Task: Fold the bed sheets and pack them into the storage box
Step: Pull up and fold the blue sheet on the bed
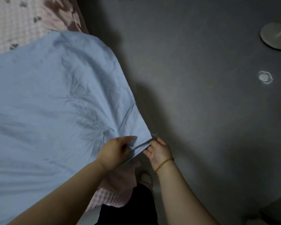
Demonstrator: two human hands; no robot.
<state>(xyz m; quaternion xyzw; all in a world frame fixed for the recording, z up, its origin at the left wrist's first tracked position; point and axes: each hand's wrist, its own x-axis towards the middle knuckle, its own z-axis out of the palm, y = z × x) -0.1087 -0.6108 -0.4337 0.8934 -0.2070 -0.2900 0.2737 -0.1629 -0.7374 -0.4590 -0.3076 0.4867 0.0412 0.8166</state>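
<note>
- A dim room with a dark grey floor [201,78]; a bed with a pink patterned cover [15,21] fills the left side.
- A light blue bed sheet [47,103] lies spread and creased over the bed, reaching its right edge, where one corner is lifted off.
- The left hand [115,151] is closed on the sheet's edge just inside that corner, knuckles up.
- The right hand [157,151], palm showing, pinches the corner's tip; a gold bracelet [164,164] sits on its wrist.
- The hem is stretched taut between both hands.
- A round grey stand base [274,36] rests on the floor at far right, well apart from the bed.
</note>
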